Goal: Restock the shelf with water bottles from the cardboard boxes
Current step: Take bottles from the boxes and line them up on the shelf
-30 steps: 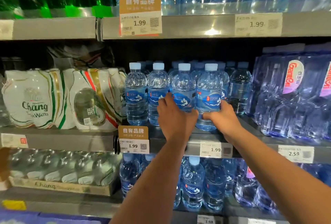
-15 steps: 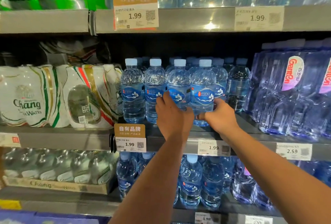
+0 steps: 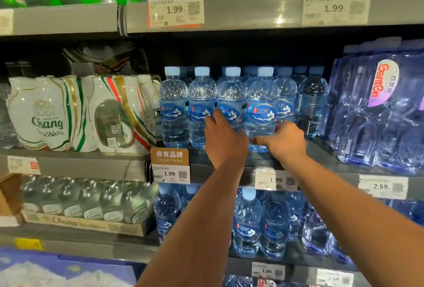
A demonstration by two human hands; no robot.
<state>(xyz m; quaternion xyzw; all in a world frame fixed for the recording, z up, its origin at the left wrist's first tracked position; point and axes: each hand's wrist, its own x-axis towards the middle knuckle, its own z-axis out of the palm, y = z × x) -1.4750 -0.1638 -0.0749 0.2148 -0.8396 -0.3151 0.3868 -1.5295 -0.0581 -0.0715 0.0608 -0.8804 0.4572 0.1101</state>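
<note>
Middle shelf [image 3: 321, 167], contents left to right. Chang soda-water packs [image 3: 46, 114]: shrink-wrapped, stacked, no part of this job. Small water bottles: front row of four, upright, caps level, labels forward, further rows behind. First bottle [image 3: 174, 107] and second bottle [image 3: 202, 107]: seated side by side, no hand on them. Third bottle [image 3: 231, 100]: left hand [image 3: 223, 144] wrapped round its lower body, fingers reaching up to the label. Fourth bottle [image 3: 262, 103]: right hand [image 3: 284, 142] clasped round its base, thumb across the front, fingers round the far side; it appears to stand slightly forward of its neighbours. Large Ganten bottles [image 3: 378, 103]: next bay, just beside. Step judged in hand: seating the last two bottles into the facing. Handling advice: slide them on their bases rather than lift, keep them upright, bring both flush with the first two, labels outward, and release one hand at a time so the thin walls do not spring and topple the row.
</note>
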